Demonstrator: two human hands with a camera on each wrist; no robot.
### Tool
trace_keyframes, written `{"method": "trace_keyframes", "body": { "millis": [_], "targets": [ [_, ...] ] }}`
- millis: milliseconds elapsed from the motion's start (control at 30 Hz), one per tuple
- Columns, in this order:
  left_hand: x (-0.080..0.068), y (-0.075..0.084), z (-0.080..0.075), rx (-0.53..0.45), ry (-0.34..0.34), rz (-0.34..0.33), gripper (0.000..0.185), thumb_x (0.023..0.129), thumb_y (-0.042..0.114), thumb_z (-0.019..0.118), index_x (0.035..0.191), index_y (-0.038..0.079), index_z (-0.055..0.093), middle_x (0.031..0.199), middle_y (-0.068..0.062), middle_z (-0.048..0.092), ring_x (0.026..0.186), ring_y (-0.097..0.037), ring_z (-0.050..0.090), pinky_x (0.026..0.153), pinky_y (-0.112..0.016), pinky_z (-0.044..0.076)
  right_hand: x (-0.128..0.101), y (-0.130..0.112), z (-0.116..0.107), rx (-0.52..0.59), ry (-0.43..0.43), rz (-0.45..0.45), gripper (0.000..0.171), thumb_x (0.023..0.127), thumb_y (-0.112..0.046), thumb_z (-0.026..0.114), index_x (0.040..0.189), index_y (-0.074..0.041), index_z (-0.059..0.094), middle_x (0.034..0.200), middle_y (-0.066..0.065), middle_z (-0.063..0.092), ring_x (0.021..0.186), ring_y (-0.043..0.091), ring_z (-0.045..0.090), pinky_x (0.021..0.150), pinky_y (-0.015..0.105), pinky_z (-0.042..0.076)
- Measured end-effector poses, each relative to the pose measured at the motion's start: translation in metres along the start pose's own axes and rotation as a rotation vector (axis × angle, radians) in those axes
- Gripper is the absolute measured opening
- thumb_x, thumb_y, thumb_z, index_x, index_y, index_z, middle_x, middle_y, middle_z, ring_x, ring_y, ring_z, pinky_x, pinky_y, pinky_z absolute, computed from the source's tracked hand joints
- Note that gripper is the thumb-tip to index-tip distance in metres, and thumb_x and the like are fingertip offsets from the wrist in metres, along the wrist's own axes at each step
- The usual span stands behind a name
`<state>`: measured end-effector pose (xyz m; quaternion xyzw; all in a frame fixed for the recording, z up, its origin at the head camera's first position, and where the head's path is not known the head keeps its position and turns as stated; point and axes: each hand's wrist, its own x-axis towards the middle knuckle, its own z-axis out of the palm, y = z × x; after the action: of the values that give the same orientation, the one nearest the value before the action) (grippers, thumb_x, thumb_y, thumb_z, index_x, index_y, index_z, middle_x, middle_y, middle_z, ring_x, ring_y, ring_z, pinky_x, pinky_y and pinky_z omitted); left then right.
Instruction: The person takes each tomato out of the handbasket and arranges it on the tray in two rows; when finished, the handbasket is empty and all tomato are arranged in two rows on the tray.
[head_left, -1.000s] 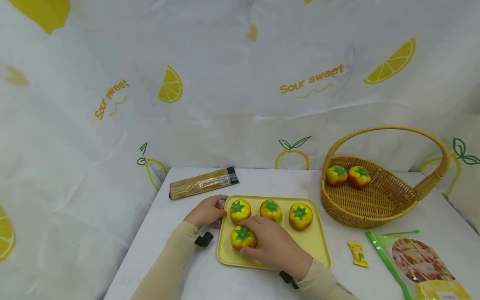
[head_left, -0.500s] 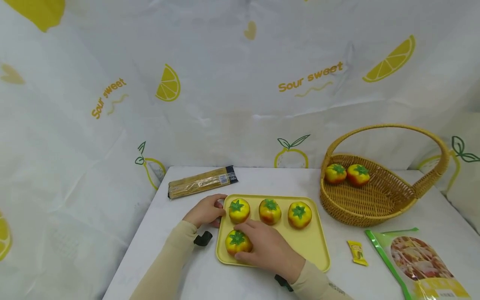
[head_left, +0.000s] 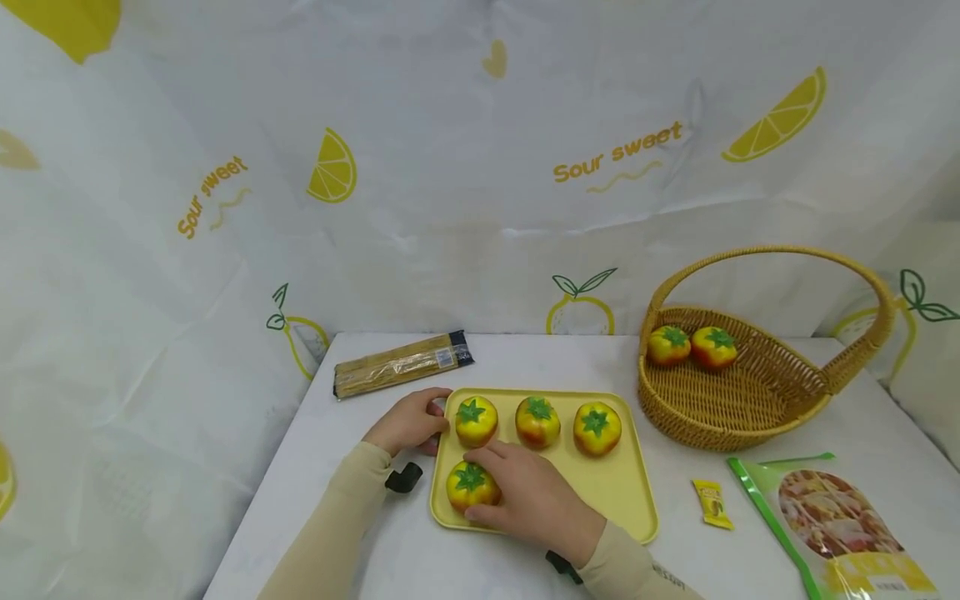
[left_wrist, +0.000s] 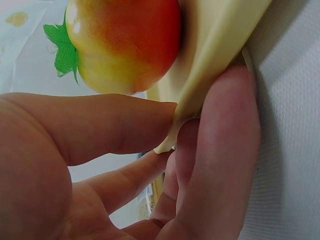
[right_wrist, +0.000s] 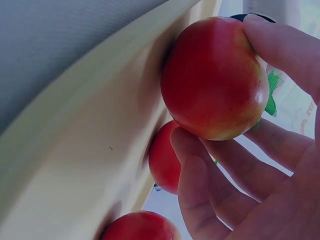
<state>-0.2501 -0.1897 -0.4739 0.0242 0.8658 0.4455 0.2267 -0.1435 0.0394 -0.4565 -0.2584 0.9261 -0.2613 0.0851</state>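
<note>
My left hand (head_left: 408, 423) pinches the left rim of a yellow tray (head_left: 600, 498); in the left wrist view a finger (left_wrist: 227, 130) lies under the rim. My right hand (head_left: 534, 493) holds a red-and-yellow artificial fruit (head_left: 463, 493) with a green star-shaped leaf top, at the tray's front left corner. In the right wrist view the thumb is on one side of this fruit (right_wrist: 215, 80) and the fingers on the other. Along the tray's back side stand a left fruit (head_left: 476, 423), a middle fruit (head_left: 537, 427) and a right fruit (head_left: 597, 433).
A wicker basket (head_left: 720, 417) with two similar fruits (head_left: 712, 348) stands at the back right. A small yellow packet (head_left: 712, 505) and a green-edged food bag (head_left: 843, 525) lie right of the tray. A packet of thin sticks (head_left: 397, 367) lies behind my left hand.
My right hand has moved the fruit a little left and toward the front, into the tray's front left corner. The left hand has kept its hold on the rim.
</note>
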Motion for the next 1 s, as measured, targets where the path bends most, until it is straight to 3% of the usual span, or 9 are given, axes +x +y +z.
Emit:
{"method": "trace_keyframes", "body": {
  "millis": [1000],
  "targets": [
    [0.0044,-0.0014,-0.0003,0.031,0.010,-0.008,0.059,0.099,0.013,0.069,0.156,0.020,0.057,0.114,-0.011,0.064,0.082,-0.020,0.069,0.067,-0.031,0.068,-0.0025,0.0002,-0.0035,-0.001,-0.006,-0.001,0.067,0.091,-0.051,0.085,0.147,-0.019,0.064,0.145,0.000,0.065,0.123,0.013,0.064,0.109,0.041,0.060]
  ]
}}
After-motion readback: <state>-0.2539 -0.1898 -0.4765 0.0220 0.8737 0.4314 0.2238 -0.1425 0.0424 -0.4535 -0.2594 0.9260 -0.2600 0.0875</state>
